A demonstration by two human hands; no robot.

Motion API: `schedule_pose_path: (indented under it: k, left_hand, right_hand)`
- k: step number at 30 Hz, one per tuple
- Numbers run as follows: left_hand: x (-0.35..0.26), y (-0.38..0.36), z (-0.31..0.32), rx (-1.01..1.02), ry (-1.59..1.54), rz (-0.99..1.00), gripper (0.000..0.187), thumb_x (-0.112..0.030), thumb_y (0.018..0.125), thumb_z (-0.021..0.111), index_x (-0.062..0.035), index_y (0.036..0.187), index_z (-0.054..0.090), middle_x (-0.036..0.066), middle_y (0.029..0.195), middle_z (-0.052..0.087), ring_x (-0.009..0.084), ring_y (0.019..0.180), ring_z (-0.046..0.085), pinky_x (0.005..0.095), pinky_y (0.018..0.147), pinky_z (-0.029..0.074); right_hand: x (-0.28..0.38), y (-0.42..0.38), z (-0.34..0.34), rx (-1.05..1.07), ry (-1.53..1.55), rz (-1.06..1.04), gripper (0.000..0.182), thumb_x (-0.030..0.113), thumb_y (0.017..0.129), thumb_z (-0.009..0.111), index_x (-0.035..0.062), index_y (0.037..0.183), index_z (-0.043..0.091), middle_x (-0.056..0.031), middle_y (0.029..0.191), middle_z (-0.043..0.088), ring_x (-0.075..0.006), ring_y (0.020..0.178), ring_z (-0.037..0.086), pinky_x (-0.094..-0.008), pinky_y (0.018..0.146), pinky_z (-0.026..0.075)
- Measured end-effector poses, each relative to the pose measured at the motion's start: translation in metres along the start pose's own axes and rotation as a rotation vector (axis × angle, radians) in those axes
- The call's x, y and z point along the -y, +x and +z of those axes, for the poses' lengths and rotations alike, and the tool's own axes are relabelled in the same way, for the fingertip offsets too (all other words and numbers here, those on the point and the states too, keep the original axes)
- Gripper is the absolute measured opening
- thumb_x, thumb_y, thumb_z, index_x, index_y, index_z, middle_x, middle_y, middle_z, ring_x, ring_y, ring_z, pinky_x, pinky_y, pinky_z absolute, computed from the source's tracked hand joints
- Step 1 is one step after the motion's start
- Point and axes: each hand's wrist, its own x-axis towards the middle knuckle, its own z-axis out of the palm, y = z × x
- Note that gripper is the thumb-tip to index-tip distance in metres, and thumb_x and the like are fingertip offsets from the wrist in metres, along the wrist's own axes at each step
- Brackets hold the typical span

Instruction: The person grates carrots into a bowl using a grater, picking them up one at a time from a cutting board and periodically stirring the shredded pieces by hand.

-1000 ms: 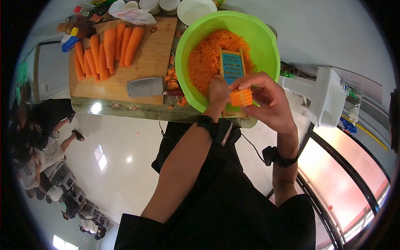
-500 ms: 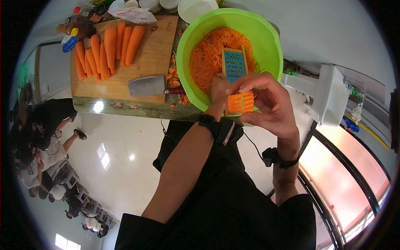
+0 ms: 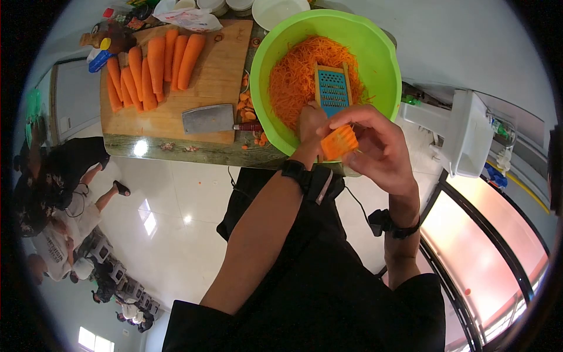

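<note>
My right hand [image 3: 381,144] pinches a short carrot piece [image 3: 340,143] between thumb and fingers, its side marked with ridges. It hangs over the near rim of a large green bowl [image 3: 378,64]. My left hand [image 3: 311,122] is closed at the side of a grater [image 3: 333,92] with a blue plate and wooden frame; the carrot piece and my right hand partly hide its lower end. The grater leans inside the bowl on a heap of shredded carrot [image 3: 290,73].
Left of the bowl, a wooden cutting board [image 3: 226,70] bears several peeled carrots [image 3: 155,64] and a cleaver [image 3: 208,119]. Carrot scraps [image 3: 246,108] lie between board and bowl. Bottles [image 3: 114,40] and a white bowl [image 3: 278,13] stand behind. Other people [image 3: 64,176] are at far left.
The carrot piece has tilted in my right hand, its right end now higher. My left hand stays at the grater. The view has shifted slightly.
</note>
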Motion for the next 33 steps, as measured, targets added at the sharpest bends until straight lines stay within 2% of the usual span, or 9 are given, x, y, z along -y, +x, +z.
schedule_pose_path:
  k: [7,9,13,17,19,24,26,28,33]
  left_hand:
    - [-0.002,-0.001,0.001,-0.001,0.003,-0.003,0.047,-0.031,0.104,0.037,0.005,0.085,0.06,0.022,0.066,0.06,0.0346,0.055,0.06,0.0442,0.044,0.05]
    - [-0.004,-0.001,0.001,-0.002,0.006,-0.008,0.049,-0.031,0.104,0.036,0.0048,0.082,0.061,0.021,0.064,0.06,0.0345,0.053,0.06,0.0443,0.043,0.049]
    - [-0.008,-0.002,0.002,-0.001,0.013,-0.029,0.053,-0.03,0.105,0.034,0.0043,0.078,0.063,0.021,0.061,0.06,0.0342,0.05,0.059,0.0444,0.041,0.049]
    - [0.013,0.004,0.017,-0.001,0.027,0.129,0.052,-0.03,0.105,0.035,0.0033,0.076,0.062,0.02,0.059,0.057,0.0339,0.047,0.055,0.0452,0.04,0.047]
    - [0.026,0.009,0.027,-0.196,0.071,0.404,0.052,-0.029,0.106,0.035,0.0022,0.073,0.06,0.018,0.057,0.055,0.0324,0.044,0.051,0.0446,0.038,0.044]
    - [0.015,0.006,0.018,-0.076,0.064,0.22,0.053,-0.03,0.105,0.033,0.0047,0.079,0.062,0.026,0.071,0.062,0.041,0.061,0.061,0.0504,0.053,0.05]
    - [0.008,0.008,0.01,-0.082,0.108,0.155,0.053,-0.031,0.104,0.032,0.0056,0.081,0.063,0.029,0.077,0.065,0.0444,0.068,0.063,0.0524,0.061,0.052]
    - [-0.006,0.004,-0.004,0.179,-0.046,-0.126,0.044,-0.03,0.1,0.041,0.0091,0.108,0.059,0.031,0.097,0.064,0.0447,0.091,0.065,0.0507,0.074,0.055]
    - [-0.016,-0.008,-0.009,0.033,-0.11,-0.082,0.055,-0.032,0.103,0.031,0.0064,0.082,0.064,0.031,0.086,0.066,0.0477,0.079,0.064,0.054,0.07,0.052]
  right_hand:
    - [-0.014,-0.004,-0.012,-0.075,0.024,0.175,0.037,0.002,0.094,0.058,-0.0015,0.13,0.049,-0.0125,0.123,0.057,-0.0218,0.115,0.06,-0.0357,0.099,0.05]
    - [-0.026,-0.007,-0.015,-0.308,0.214,0.336,0.032,0.008,0.098,0.05,-0.0025,0.129,0.05,-0.0163,0.115,0.062,-0.0201,0.1,0.065,-0.0308,0.089,0.052]
    - [-0.047,-0.016,-0.04,-0.367,0.105,0.444,0.031,0.016,0.102,0.049,-0.0015,0.127,0.049,-0.0112,0.11,0.063,-0.0164,0.088,0.065,-0.0296,0.079,0.053]
    - [-0.06,-0.012,-0.051,-0.399,-0.578,0.448,0.023,0.021,0.099,0.055,0.0018,0.111,0.05,-0.013,0.098,0.065,-0.0228,0.079,0.067,-0.0353,0.067,0.053]
    - [-0.067,-0.007,-0.054,-0.405,-0.86,0.467,0.02,0.021,0.098,0.056,0.0025,0.104,0.049,-0.0157,0.092,0.066,-0.0283,0.077,0.068,-0.0391,0.065,0.052]
    - [-0.127,-0.016,-0.065,-0.341,-1.168,0.304,0.022,0.023,0.094,0.056,0.0037,0.099,0.047,-0.0242,0.086,0.065,-0.0451,0.08,0.064,-0.0507,0.066,0.051]
    - [-0.14,-0.013,-0.062,-0.357,-1.269,0.34,0.021,0.022,0.092,0.059,0.0055,0.098,0.048,-0.0207,0.082,0.065,-0.0423,0.075,0.064,-0.0484,0.063,0.051]
    - [-0.145,-0.013,-0.06,-0.386,-1.371,0.387,0.02,0.022,0.09,0.062,0.0074,0.096,0.05,-0.0171,0.077,0.066,-0.0396,0.07,0.065,-0.0461,0.06,0.051]
    - [-0.149,0.007,-0.08,-0.196,-1.37,0.295,0.019,0.022,0.089,0.061,0.0087,0.093,0.049,-0.0153,0.063,0.062,-0.0374,0.059,0.064,-0.0473,0.054,0.051]
